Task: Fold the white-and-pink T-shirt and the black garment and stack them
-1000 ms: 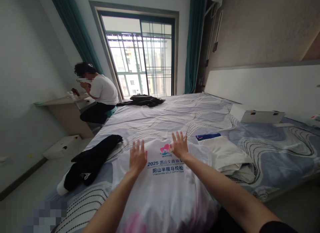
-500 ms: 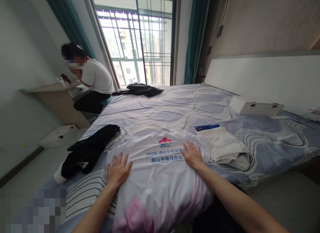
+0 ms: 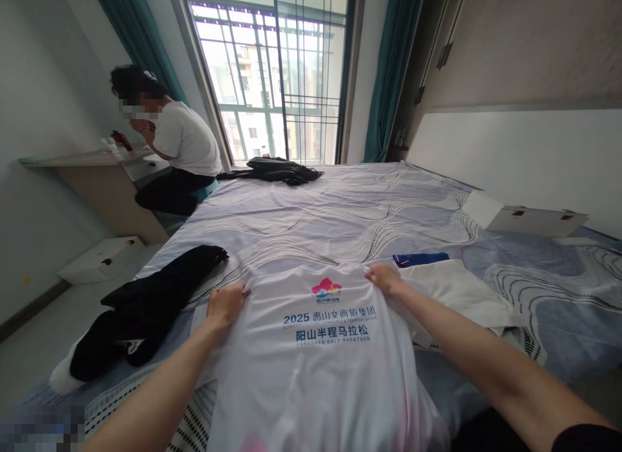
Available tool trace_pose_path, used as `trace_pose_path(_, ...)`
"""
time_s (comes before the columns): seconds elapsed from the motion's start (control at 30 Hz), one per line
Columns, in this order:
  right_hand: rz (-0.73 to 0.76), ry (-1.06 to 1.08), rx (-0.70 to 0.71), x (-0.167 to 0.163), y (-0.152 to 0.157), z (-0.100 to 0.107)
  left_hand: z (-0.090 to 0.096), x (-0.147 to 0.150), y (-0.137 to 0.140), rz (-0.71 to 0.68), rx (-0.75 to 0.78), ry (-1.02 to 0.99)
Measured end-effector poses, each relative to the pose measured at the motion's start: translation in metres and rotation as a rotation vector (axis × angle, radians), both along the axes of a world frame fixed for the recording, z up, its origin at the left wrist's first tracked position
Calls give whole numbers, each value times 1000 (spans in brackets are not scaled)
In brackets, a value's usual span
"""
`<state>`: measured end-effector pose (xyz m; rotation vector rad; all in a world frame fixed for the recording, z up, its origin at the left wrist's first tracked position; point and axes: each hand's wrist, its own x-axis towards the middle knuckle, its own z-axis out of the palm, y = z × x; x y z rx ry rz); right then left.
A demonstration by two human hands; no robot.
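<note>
A white T-shirt [image 3: 311, 374] with a pink logo, blue lettering and pink patches lies spread on the bed in front of me. My left hand [image 3: 227, 304] pinches its upper left part, fingers closed on the cloth. At the upper right of the shirt, my right hand [image 3: 383, 278] grips the fabric near the collar edge. Left of the shirt lies a bunched black garment [image 3: 146, 303] with a white end. On the right, a folded off-white garment [image 3: 461, 293] sits beside it, with a small dark blue cloth item [image 3: 420, 259] just behind.
The bed [image 3: 311, 219] has a grey-white wavy sheet. A black bag or garment [image 3: 276, 171] lies at its far edge. A white box [image 3: 527, 219] stands by the headboard, another white box [image 3: 100, 260] on the floor. A person [image 3: 179, 141] sits at a desk [image 3: 72, 159].
Both hands went from lying flat with spread fingers on the shirt to gripping its upper part. The shirt's top is pulled straighter and its print shows fully. The camera view has shifted slightly.
</note>
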<state>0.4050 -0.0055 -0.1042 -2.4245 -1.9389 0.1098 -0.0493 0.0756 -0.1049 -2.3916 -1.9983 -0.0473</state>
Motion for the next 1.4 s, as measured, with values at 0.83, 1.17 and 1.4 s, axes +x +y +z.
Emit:
trace_pose_path(0.83, 210, 120, 14, -112, 8, -46, -41, 58, -7, -206, -35, -66)
trace_pose_path(1.17, 98, 140, 97, -73, -144, -62, -64, -4, -194, -37, 31, -57)
trace_pose_path(1.4, -248, 133, 256, -77, -243, -78, -48, 6, -281, 249, 186, -27)
